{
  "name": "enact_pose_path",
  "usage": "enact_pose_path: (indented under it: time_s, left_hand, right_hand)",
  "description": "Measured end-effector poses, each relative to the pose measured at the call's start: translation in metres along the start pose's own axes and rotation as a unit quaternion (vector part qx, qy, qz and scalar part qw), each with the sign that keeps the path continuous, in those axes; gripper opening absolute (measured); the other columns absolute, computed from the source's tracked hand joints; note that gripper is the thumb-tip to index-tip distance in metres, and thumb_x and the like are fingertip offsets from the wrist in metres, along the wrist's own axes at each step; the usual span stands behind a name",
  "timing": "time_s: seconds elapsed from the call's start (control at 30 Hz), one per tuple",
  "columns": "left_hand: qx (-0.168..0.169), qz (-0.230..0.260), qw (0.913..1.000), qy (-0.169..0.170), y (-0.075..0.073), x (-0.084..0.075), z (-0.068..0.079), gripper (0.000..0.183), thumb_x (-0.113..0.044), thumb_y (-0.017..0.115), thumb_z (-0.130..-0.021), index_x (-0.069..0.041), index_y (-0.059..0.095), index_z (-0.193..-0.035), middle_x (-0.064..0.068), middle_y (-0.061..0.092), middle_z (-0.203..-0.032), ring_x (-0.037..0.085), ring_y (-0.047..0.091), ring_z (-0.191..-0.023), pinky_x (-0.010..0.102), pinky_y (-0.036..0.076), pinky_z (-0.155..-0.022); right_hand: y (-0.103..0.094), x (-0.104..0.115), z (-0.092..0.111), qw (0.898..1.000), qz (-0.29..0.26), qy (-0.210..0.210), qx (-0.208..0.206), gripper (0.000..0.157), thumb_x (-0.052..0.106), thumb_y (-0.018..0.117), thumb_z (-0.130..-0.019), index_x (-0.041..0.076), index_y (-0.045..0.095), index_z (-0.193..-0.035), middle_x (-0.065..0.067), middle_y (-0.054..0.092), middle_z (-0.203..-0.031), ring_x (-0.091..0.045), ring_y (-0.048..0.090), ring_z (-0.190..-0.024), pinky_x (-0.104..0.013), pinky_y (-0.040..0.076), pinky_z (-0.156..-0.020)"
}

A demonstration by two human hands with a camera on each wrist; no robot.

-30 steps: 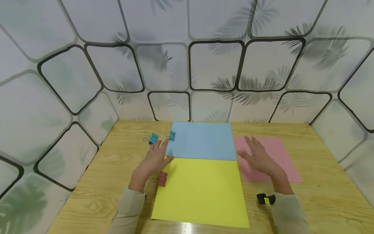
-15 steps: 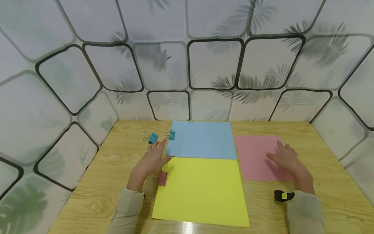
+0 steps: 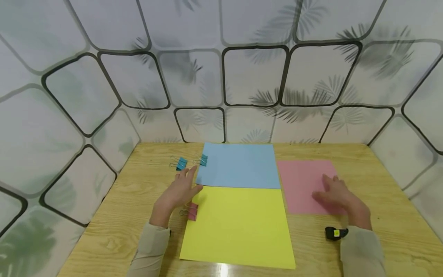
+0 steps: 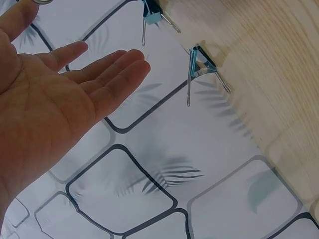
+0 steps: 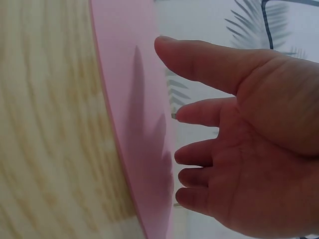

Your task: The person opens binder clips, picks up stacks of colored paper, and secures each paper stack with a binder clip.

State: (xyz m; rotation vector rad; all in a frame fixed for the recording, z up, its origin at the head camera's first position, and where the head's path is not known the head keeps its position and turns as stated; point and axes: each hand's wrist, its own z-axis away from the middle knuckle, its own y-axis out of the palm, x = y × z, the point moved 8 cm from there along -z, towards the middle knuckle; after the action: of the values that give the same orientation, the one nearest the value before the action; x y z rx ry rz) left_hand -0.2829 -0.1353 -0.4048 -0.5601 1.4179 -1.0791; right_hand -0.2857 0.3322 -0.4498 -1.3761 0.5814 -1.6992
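Pink sheet (image 3: pixel 301 177) lying on table (image 3: pixel 114 219), beneath right hand (image 3: pixel 337 192). Right hand hovering just above it, fingers extending loosely apart. Left hand (image 3: pixel 177 193) hovering by left edges of yellow sheet (image 3: pixel 238 227) and blue sheet (image 3: pixel 238 165), fingers spreading. Both lying between hands, blue farther out. Teal clip (image 3: pixel 181 164) and second teal clip (image 3: pixel 204 160) lying just beyond left hand; red clip (image 3: pixel 193 212) lying beside its wrist.

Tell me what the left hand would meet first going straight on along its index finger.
Probably the teal binder clip at the left edge of the blue sheet. The left hand's height is unclear, so it might pass above it.
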Motion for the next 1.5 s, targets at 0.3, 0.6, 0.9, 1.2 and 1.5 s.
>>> enact_pose_path:
  time_s: [0.3,0.6,0.9,1.2,1.5]
  left_hand:
    - [0.006,0.004,1.0000,-0.003,-0.004,0.000,0.002,0.071,-0.030,0.052,-0.104,-0.006,0.013,-0.159,0.030,0.018,-0.158,0.053,0.016,-0.144,0.067,0.031,-0.108]
    - [0.005,0.012,0.9999,0.003,-0.011,0.002,0.008,0.071,-0.032,0.051,-0.105,-0.004,0.014,-0.158,0.031,0.018,-0.157,0.054,0.016,-0.144,0.068,0.032,-0.107]
    - [0.001,0.029,0.9995,-0.010,-0.013,0.012,0.009,0.073,-0.034,0.050,-0.105,-0.004,0.010,-0.158,0.034,0.015,-0.157,0.055,0.014,-0.144,0.068,0.026,-0.111]
    - [-0.004,0.029,0.9996,0.002,-0.025,0.023,0.007,0.072,-0.033,0.046,-0.106,-0.001,0.007,-0.157,0.040,0.011,-0.154,0.061,0.010,-0.141,0.071,0.025,-0.109]
    - [-0.022,0.005,0.9997,-0.011,-0.043,0.037,-0.002,0.070,-0.030,0.047,-0.106,0.002,0.010,-0.156,0.041,0.017,-0.152,0.060,0.019,-0.139,0.070,0.030,-0.107]
  right_hand:
    - [0.007,-0.006,0.002,1.000,0.012,0.014,0.017,0.094,0.035,0.068,-0.092,-0.020,0.014,-0.147,-0.053,-0.005,-0.145,-0.066,-0.003,-0.135,-0.077,0.009,-0.107]
    - [0.008,-0.003,0.006,1.000,0.010,0.017,0.021,0.095,0.034,0.068,-0.092,-0.020,0.013,-0.147,-0.053,-0.006,-0.145,-0.066,-0.005,-0.136,-0.076,0.008,-0.107]
    - [0.010,-0.004,0.006,1.000,0.023,-0.002,0.018,0.092,0.035,0.068,-0.093,-0.021,0.016,-0.146,-0.053,-0.003,-0.145,-0.067,-0.002,-0.135,-0.076,0.010,-0.107]
    - [0.009,-0.006,0.001,1.000,0.021,0.000,0.020,0.094,0.036,0.068,-0.093,-0.020,0.015,-0.147,-0.053,-0.006,-0.145,-0.067,-0.004,-0.135,-0.076,0.008,-0.107]
    - [0.007,0.000,0.004,0.999,0.024,0.003,0.027,0.093,0.035,0.067,-0.094,-0.021,0.014,-0.146,-0.053,-0.006,-0.144,-0.067,-0.005,-0.135,-0.076,0.007,-0.108]
